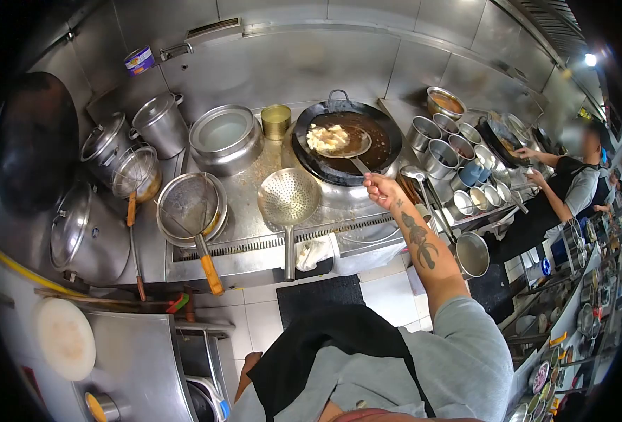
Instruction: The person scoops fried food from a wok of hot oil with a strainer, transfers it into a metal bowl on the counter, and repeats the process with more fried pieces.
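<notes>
My right hand (381, 188) is closed round the handle of a skimmer (355, 145), whose round head lies in a black wok (328, 169) of dark liquid at the upper middle. Pale, lumpy pieces of food (327, 138) sit on and beside the left part of the skimmer's head. My left hand (252, 360) hangs low beside my body, over the floor; its fingers are mostly hidden, and I cannot make out whether it holds anything.
Left of the wok are a tin (276, 122), a large pot (248, 151), a perforated ladle (288, 197) and a wire strainer (188, 207). Metal containers (441, 158) stand to the right. Farther right, a co-worker (578, 183) reaches toward another wok (497, 144).
</notes>
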A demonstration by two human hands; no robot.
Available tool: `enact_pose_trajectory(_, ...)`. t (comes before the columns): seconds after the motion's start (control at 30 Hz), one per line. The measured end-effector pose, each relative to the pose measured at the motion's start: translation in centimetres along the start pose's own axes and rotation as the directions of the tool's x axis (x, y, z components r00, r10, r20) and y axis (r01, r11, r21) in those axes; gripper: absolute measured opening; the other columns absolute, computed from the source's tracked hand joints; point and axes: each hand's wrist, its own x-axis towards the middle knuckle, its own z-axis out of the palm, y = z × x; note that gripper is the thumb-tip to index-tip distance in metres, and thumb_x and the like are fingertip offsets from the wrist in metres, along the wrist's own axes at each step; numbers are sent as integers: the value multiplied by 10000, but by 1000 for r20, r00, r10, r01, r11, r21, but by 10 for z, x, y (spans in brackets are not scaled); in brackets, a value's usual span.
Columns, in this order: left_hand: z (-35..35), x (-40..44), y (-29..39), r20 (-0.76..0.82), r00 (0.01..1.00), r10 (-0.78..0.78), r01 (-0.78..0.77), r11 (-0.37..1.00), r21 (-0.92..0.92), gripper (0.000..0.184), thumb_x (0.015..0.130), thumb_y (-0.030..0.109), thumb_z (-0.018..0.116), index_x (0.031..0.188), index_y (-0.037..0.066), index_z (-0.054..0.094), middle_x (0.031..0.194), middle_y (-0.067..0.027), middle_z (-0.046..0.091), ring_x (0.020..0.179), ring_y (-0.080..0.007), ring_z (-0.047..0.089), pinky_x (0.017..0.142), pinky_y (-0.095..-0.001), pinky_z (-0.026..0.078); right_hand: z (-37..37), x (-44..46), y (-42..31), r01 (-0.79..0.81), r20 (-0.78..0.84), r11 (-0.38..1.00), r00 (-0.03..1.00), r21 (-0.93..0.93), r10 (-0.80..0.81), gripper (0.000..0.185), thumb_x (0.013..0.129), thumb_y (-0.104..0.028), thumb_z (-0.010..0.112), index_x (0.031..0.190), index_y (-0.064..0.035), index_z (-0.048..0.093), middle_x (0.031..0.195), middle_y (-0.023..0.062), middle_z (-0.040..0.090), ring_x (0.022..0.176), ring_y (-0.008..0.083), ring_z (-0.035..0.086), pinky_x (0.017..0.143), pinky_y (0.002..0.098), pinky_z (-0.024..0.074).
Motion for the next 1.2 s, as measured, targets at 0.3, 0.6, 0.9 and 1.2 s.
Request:
enact_pose_trajectory(0.3, 0, -12, 12, 12, 995, -98, 99, 992, -76, 207, 754, 230, 583, 770, 33, 644, 741, -191, 636, 717, -362, 632, 661, -418, 501, -22, -1, -3, 24, 2, 999, 1000, -32, -24, 168, 927, -80, 504, 1078, -121, 442, 696, 10, 532, 446, 70, 404, 374, 219, 283)
enact_pose_trajectory(0.6, 2, -18, 20, 17, 988, -152, 153, 981, -119, 203, 749, 229, 586, 766, 37, 647, 747, -186, 639, 721, -358, 633, 664, -413, 501, -38, -15, -22, -58, -19, 990, 998, -130, 56, 221, 890, -39, 534, 1072, -115, 434, 704, 6, 526, 440, 56, 385, 382, 221, 282)
enact_pose_trajectory(0.9, 7, -38, 28, 26, 969, -245, 245, 954, -173, 199, 744, 229, 590, 763, 40, 649, 754, -182, 642, 725, -354, 633, 666, -409, 502, -31, 12, -17, -59, 20, 993, 998, -107, 61, 150, 900, -52, 526, 1005, -127, 450, 689, -8, 529, 443, 41, 388, 376, 202, 275)
enact_pose_trajectory(1.2, 8, -61, 41, 38, 941, -335, 335, 918, -211, 195, 739, 229, 593, 760, 44, 651, 760, -178, 645, 729, -349, 634, 668, -405, 503, -11, 62, -3, 15, 64, 998, 998, 56, -18, 85, 942, -76, 469, 999, -132, 439, 683, 19, 522, 437, 63, 398, 317, 200, 273)
